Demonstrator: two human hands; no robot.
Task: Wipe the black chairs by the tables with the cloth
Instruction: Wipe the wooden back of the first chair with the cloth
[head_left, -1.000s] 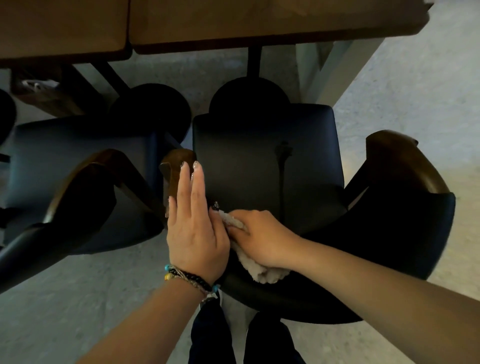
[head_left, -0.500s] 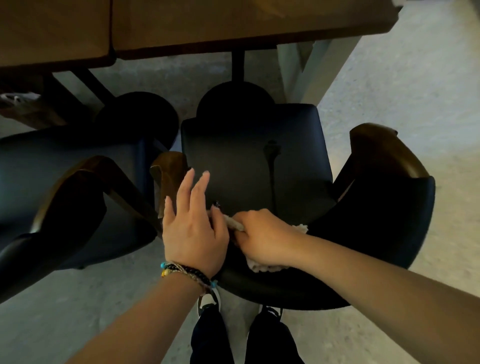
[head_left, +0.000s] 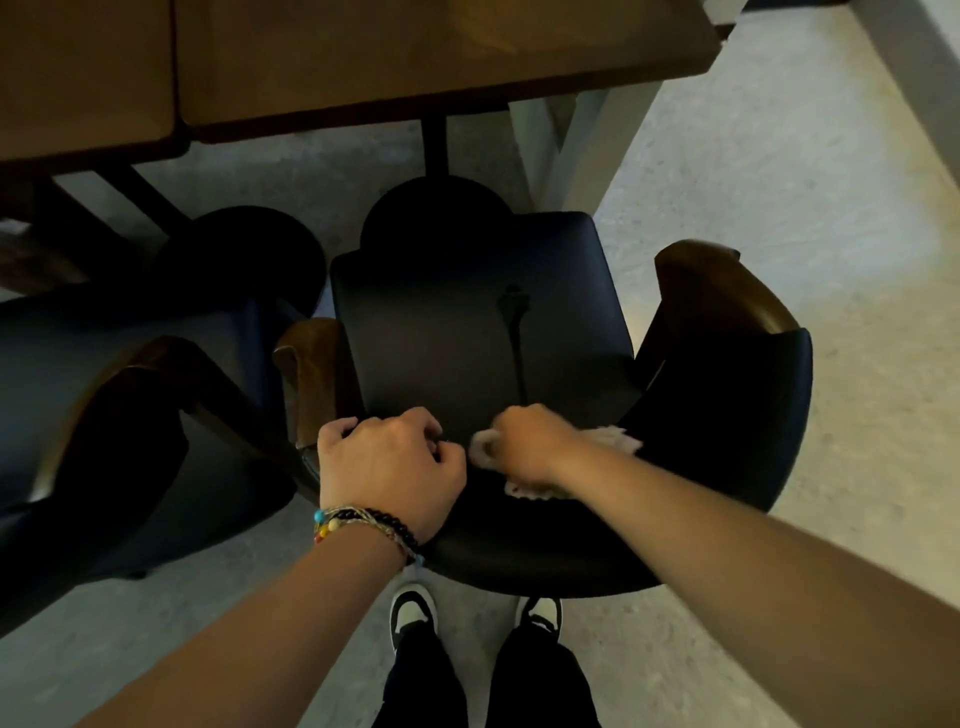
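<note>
Left hand (head_left: 387, 467) curls over the backrest's top edge of the black chair (head_left: 483, 338), gripping it; right hand (head_left: 524, 441) bunches the cloth (head_left: 615, 435) against the inner backrest, just beside. Beyond — the seat, then the bench (head_left: 415, 57). Risk: the bunched cloth may skip the seat and armrests — little of it lies flat.
</note>
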